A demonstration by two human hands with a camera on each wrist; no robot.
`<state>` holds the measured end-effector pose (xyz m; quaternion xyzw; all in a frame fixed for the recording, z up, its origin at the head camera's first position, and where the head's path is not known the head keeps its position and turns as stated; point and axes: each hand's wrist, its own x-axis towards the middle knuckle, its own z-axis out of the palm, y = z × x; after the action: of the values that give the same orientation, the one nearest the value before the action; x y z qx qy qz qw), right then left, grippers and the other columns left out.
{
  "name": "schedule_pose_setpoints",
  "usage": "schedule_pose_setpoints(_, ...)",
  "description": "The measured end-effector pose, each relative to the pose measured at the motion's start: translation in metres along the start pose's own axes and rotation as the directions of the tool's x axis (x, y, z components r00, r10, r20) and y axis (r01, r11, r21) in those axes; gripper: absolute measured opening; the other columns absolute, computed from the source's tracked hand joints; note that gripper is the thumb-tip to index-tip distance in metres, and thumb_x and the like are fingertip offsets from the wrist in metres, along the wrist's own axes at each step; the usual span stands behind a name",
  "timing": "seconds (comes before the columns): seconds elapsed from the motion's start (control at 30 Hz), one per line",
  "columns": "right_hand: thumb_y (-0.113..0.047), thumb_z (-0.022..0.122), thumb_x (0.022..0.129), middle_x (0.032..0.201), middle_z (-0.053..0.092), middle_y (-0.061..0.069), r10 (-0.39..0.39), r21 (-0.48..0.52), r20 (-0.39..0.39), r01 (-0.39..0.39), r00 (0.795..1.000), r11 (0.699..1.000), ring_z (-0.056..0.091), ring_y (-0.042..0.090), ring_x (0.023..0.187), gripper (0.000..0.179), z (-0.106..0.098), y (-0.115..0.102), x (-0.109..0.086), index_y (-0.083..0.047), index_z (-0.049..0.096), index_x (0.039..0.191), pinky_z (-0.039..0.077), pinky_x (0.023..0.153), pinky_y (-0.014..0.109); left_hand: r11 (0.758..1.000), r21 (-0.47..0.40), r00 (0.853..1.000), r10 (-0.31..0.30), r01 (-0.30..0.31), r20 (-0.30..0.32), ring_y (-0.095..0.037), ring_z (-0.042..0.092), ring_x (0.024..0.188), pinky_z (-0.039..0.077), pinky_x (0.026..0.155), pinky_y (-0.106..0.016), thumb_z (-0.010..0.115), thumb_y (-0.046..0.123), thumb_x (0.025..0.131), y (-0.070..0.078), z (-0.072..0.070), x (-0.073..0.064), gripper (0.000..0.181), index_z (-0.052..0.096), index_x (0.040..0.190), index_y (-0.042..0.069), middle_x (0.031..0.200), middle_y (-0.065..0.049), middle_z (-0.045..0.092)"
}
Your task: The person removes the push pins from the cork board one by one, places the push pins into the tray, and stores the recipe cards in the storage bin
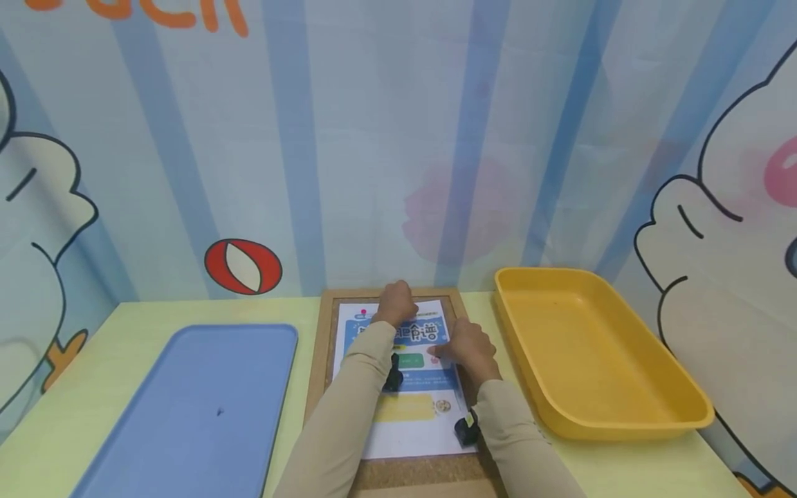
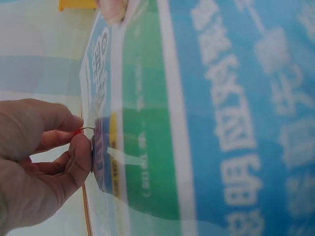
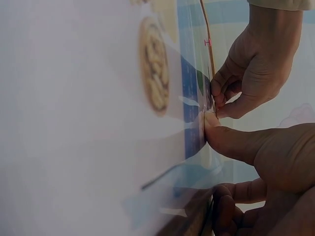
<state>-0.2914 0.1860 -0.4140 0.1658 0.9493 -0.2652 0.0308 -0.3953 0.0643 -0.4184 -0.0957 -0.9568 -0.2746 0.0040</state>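
A printed poster [image 1: 414, 429] with a glossy surface lies on a wood-framed cork board [image 1: 429, 474]. My left hand [image 1: 396, 304] is near the poster's top edge. In the left wrist view, thumb and fingers of that left hand [image 2: 39, 152] pinch a small red push pin [image 2: 78, 132], its thin metal point toward the poster. A pink push pin [image 3: 207, 43] stands at the poster's top left corner. My right hand [image 1: 471, 346] is at the board's right side. In the right wrist view, the right thumb [image 3: 231, 140] presses on the poster while the other fingers curl at the board's edge.
On the left of the pale yellow table [image 1: 146, 315] lies a blue tray [image 1: 205, 394]. A deep yellow tray [image 1: 598, 360] stands close to the board's right side. Behind the table hangs a striped cartoon backdrop [image 1: 386, 138].
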Motion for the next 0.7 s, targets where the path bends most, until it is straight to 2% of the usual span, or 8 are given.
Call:
schedule_pose_setpoints(0.17, -0.03, 0.085, 0.078, 0.098, 0.067, 0.016, 0.0, 0.001, 0.002, 0.0, 1.0, 1.0, 0.062, 0.031, 0.087, 0.054, 0.0005, 0.0002, 0.0, 0.0, 0.06, 0.117, 0.049, 0.085, 0.05, 1.0, 0.005, 1.0, 0.003, -0.003, 0.019, -0.022, 0.057, 0.075, 0.051, 0.073, -0.036, 0.075, 0.011, 0.084, -0.0012, 0.0013, 0.001, 0.013, 0.065, 0.082, 0.003, 0.082, -0.01, 0.067)
schedule_pose_setpoints(0.3, -0.031, 0.085, 0.079, 0.097, 0.066, 0.016, -0.003, -0.004, 0.001, 0.003, 1.0, 1.0, 0.061, 0.031, 0.086, 0.054, 0.0011, 0.0014, 0.0004, 0.0, 0.06, 0.115, 0.049, 0.084, 0.05, 0.999, 0.031, 1.0, 0.023, -0.023, 0.019, -0.02, 0.055, 0.07, 0.05, 0.069, -0.033, 0.073, 0.008, 0.085, -0.0003, 0.0023, 0.0002, 0.016, 0.062, 0.073, 0.006, 0.076, -0.008, 0.065)
schedule_pose_setpoints(0.5, -0.032, 0.085, 0.078, 0.096, 0.066, 0.016, -0.007, -0.012, -0.005, 0.007, 1.0, 1.0, 0.062, 0.031, 0.086, 0.054, 0.0024, 0.0027, 0.0015, 0.0, 0.061, 0.114, 0.05, 0.084, 0.05, 0.997, 0.058, 0.998, 0.06, -0.06, -0.005, -0.021, 0.057, 0.069, 0.054, 0.072, -0.037, 0.068, 0.003, 0.087, 0.0006, 0.0035, -0.0034, 0.017, 0.063, 0.071, 0.005, 0.077, -0.01, 0.068)
schedule_pose_setpoints(0.6, -0.032, 0.085, 0.078, 0.096, 0.066, 0.015, -0.002, -0.015, -0.003, 0.002, 1.0, 1.0, 0.062, 0.031, 0.086, 0.053, 0.003, 0.0024, 0.0023, 0.0, 0.061, 0.113, 0.05, 0.084, 0.051, 0.995, 0.063, 0.997, 0.08, -0.079, -0.021, -0.021, 0.056, 0.066, 0.053, 0.068, -0.037, 0.067, 0.001, 0.087, -0.0011, 0.004, -0.0032, 0.019, 0.062, 0.069, 0.005, 0.072, -0.009, 0.066)
schedule_pose_setpoints(0.7, -0.032, 0.085, 0.078, 0.095, 0.066, 0.015, 0.006, -0.015, -0.003, -0.006, 1.0, 1.0, 0.062, 0.031, 0.085, 0.053, 0.0015, 0.0015, 0.0019, 0.0, 0.061, 0.113, 0.049, 0.084, 0.05, 0.997, 0.025, 0.997, 0.073, -0.073, -0.036, -0.021, 0.053, 0.062, 0.049, 0.061, -0.033, 0.065, -0.001, 0.087, -0.0029, 0.0031, -0.002, 0.022, 0.062, 0.066, 0.005, 0.066, -0.007, 0.062)
